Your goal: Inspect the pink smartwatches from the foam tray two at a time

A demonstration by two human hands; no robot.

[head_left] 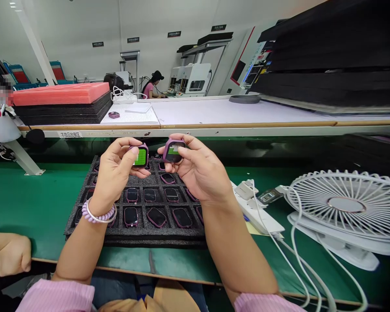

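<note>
My left hand [118,167] pinches a purple smartwatch body [142,157] whose screen glows green, the thumb on its face. Close beside it, my right hand [198,167] grips a second purple smartwatch body [172,151], its screen dark with a green and white patch under the thumb. Both are held up, strapless, above a black foam tray [108,236]. In the tray's square pockets lie several more purple-framed watch bodies, such as one dark-screened watch [131,216] near the front. My forearms and hands hide part of the tray.
A white fan [346,206] and a power strip [263,214] with cables stand at right. At left, a co-worker's hand [13,255] rests near the table edge. The shelf [195,112] ahead bears red and black foam [61,93], papers, a watch body [114,115] and black stacks [328,65].
</note>
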